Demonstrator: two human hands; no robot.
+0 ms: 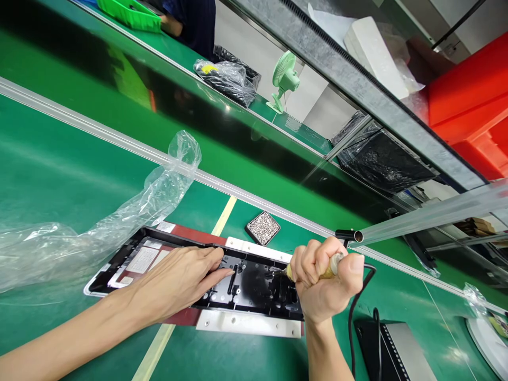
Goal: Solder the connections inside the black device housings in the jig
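Observation:
A long black plastic housing (254,288) lies on a dark red board between two white fixture strips (250,324). My left hand (184,278) rests across the middle of the housing, its fingers bent over the upper edge and its thumb stretched over the inside; nothing shows in it. Wrapped round the yellowish handle of a screwdriver (331,267), my right hand (323,275) is over the housing's right end. The tool's dark shaft points left, down into the housing; its tip is too small to make out.
Behind the housing is a small tray of screws (263,228). Clear plastic wrap (159,196) covers the left side. A metal post with a black tube (349,236) and a dark cable (352,323) are at right. Across the divider are a person's arm and a green fan (284,76).

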